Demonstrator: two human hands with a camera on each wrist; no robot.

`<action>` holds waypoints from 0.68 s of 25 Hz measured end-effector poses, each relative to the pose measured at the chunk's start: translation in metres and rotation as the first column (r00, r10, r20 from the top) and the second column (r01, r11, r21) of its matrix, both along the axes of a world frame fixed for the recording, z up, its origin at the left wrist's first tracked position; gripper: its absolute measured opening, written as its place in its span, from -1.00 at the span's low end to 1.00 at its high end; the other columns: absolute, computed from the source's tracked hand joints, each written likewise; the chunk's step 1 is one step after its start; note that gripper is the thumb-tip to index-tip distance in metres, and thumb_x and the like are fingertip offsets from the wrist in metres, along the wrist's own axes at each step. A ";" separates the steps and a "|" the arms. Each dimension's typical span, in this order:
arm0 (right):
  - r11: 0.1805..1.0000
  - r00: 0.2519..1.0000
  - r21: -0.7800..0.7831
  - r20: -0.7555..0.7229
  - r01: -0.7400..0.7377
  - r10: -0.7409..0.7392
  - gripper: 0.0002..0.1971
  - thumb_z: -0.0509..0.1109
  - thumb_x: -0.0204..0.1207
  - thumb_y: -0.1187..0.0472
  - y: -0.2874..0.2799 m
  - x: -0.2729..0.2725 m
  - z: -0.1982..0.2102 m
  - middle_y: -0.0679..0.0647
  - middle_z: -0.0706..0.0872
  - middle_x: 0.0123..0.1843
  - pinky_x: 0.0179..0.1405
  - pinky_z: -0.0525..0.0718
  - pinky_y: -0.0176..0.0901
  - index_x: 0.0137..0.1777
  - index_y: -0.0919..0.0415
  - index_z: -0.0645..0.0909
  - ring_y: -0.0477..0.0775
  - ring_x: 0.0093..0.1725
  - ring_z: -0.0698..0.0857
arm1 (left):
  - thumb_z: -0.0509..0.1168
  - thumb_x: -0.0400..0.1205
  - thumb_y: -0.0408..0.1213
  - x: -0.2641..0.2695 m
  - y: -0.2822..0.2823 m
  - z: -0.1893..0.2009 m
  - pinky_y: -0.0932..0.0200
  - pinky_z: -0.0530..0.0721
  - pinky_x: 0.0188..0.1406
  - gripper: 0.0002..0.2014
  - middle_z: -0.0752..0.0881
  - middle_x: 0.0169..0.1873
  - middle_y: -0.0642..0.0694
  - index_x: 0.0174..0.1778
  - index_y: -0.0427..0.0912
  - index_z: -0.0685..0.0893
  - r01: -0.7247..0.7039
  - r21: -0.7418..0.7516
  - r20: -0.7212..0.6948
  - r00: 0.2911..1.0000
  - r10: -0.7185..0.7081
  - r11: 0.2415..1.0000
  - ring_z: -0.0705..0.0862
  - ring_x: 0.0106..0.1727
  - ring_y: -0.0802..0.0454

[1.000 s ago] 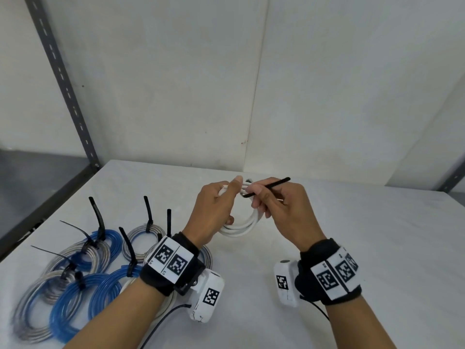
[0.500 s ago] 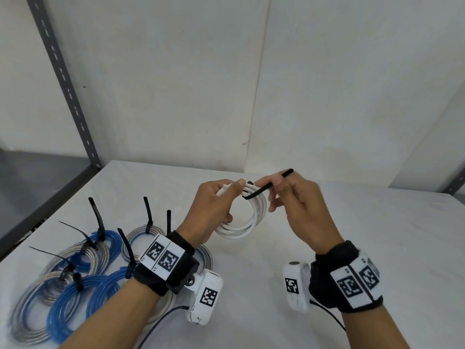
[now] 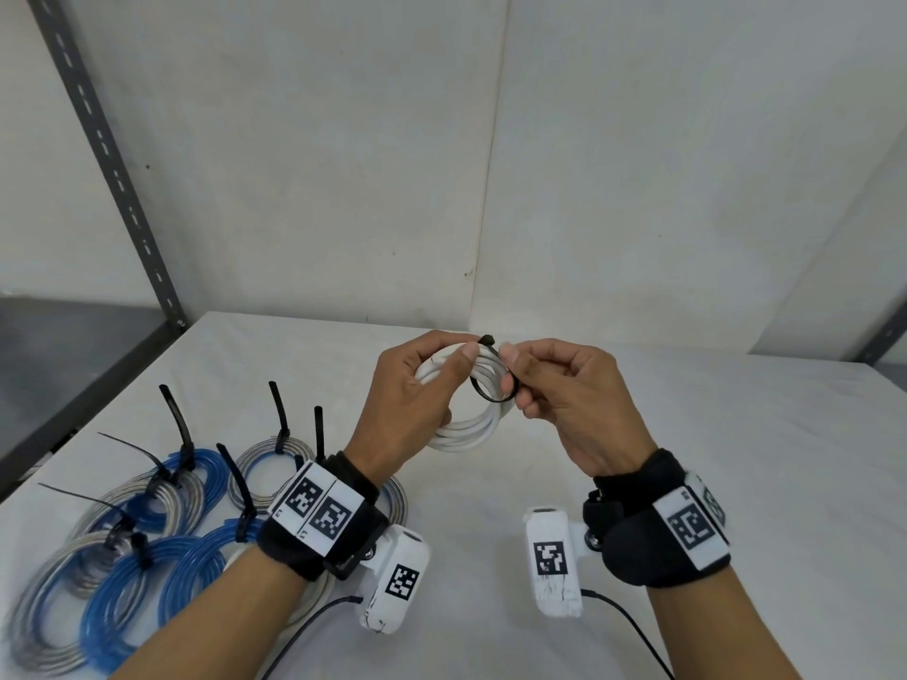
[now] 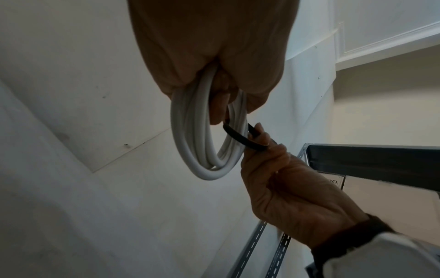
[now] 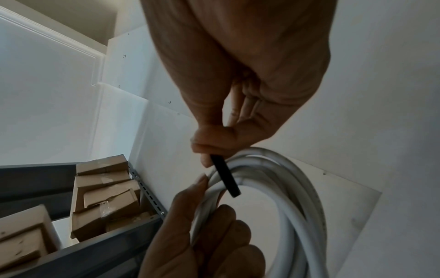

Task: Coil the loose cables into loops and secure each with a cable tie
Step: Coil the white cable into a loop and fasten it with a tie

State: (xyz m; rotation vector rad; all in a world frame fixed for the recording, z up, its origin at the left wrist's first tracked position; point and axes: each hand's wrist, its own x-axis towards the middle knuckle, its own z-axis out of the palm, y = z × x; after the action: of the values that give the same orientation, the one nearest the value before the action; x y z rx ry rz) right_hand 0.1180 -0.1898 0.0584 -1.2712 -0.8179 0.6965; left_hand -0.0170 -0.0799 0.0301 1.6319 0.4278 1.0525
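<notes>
A coiled white cable (image 3: 471, 424) (image 4: 190, 135) (image 5: 281, 188) hangs above the white table (image 3: 736, 458), held upright. My left hand (image 3: 417, 385) (image 4: 214, 79) grips the top of the coil, thumb pressing the strands. A black cable tie (image 3: 491, 385) (image 4: 240, 140) (image 5: 225, 176) curves around the coil's upper right strands. My right hand (image 3: 564, 390) (image 5: 214, 146) pinches the tie between thumb and forefinger, close beside the left thumb. The tie's end pokes up between the two hands.
Several tied coils of blue (image 3: 122, 586) and clear grey cable (image 3: 267, 463) lie on the table's left front, black tie tails sticking up. A grey shelf upright (image 3: 98, 149) stands at the back left. White wall panels rise behind the table.
The tie, earlier sticking out straight to the right, now bends into a loop around the coil. My right hand has come closer to the left thumb, still pinching the tie.
</notes>
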 end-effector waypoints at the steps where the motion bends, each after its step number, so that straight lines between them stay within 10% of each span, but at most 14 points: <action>1: 1.000 1.000 -0.002 -0.006 0.004 -0.004 -0.86 0.52 0.57 0.24 0.000 0.000 0.000 0.14 0.76 -0.38 -0.49 0.58 -0.35 -0.11 0.33 0.76 -0.08 -0.52 0.57 | 0.36 0.74 -0.24 0.000 0.000 0.000 0.23 0.44 -0.59 -0.86 0.60 -0.55 0.13 0.04 -0.08 0.84 -0.004 0.011 0.002 1.000 0.004 1.000 0.43 -0.57 0.02; 8: 0.999 0.999 0.013 -0.008 0.041 -0.041 -0.84 0.52 0.58 0.27 0.002 -0.002 -0.002 0.15 0.76 -0.40 -0.48 0.61 -0.33 -0.07 0.42 0.76 -0.07 -0.53 0.59 | 0.37 0.73 -0.32 -0.001 0.000 -0.003 0.45 0.55 -0.34 -0.86 0.81 -0.27 0.22 0.09 -0.11 0.83 -0.005 0.150 -0.013 1.000 0.007 0.989 0.68 -0.40 0.32; 12: 0.996 0.996 0.012 0.014 0.086 -0.086 -0.77 0.56 0.54 0.25 0.003 -0.003 -0.008 0.21 0.76 -0.38 -0.47 0.62 -0.28 0.06 0.44 0.75 -0.01 -0.51 0.61 | 0.39 0.73 -0.30 -0.002 0.004 -0.009 0.21 0.72 -0.03 -0.86 0.87 -0.10 0.06 0.13 -0.11 0.83 0.011 0.291 -0.048 0.999 0.003 0.957 0.83 -0.04 0.07; 17: 0.996 0.990 -0.022 0.113 0.088 -0.085 -0.85 0.55 0.56 0.21 0.005 -0.003 -0.008 0.22 0.72 -0.25 -0.40 0.53 -0.47 0.04 0.28 0.84 -0.11 -0.39 0.59 | 0.37 0.74 -0.36 -0.004 0.003 -0.005 0.45 0.58 -0.30 -0.87 0.84 -0.19 0.09 0.09 -0.23 0.83 0.081 0.224 -0.066 0.996 -0.068 0.971 0.72 -0.31 0.31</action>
State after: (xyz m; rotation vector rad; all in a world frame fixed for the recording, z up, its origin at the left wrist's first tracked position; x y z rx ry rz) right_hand 0.1152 -0.1853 0.0508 -1.3718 -0.8416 0.5719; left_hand -0.0214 -0.0772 0.0246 1.8696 0.2895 1.0289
